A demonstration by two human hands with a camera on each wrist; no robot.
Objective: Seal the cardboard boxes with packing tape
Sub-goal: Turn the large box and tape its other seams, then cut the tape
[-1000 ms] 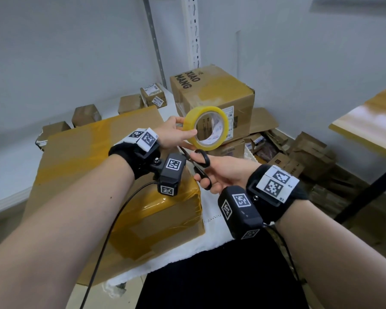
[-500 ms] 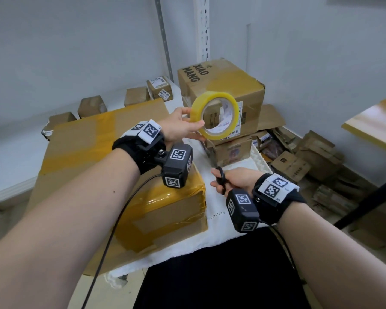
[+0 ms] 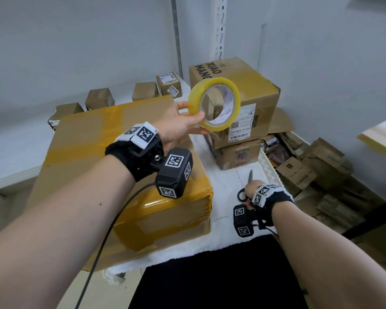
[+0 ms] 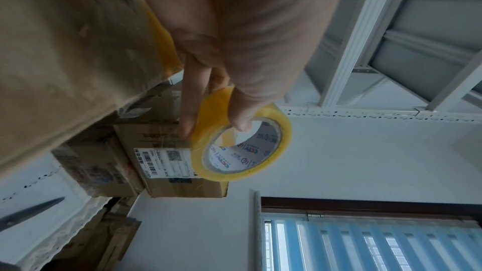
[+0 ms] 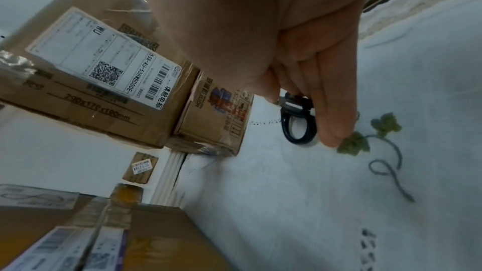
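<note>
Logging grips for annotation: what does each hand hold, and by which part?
Left hand holds the tape roll by its rim, thumb inside the core. Right hand has its fingers on the scissors at the handle loops, on the tablecloth.

Counts, head view unless noted:
- Tape roll (image 3: pixel 214 104): 1, yellow.
- Scissors (image 3: pixel 245 188): 1 pair, black handles.
- Large taped box (image 3: pixel 120 175): 1.
- Stacked boxes, right rear: 2, upper box (image 3: pixel 250 90) on lower box (image 3: pixel 239 155).
- Small boxes along the back wall (image 3: pixel 99 99): 4 visible.
- Flattened cartons on the floor (image 3: pixel 321 166): a heap, number cannot be told.
- Hands: 2, left hand (image 3: pixel 178 123) and right hand (image 3: pixel 251 188).
- Wrist cameras: 2.
</note>
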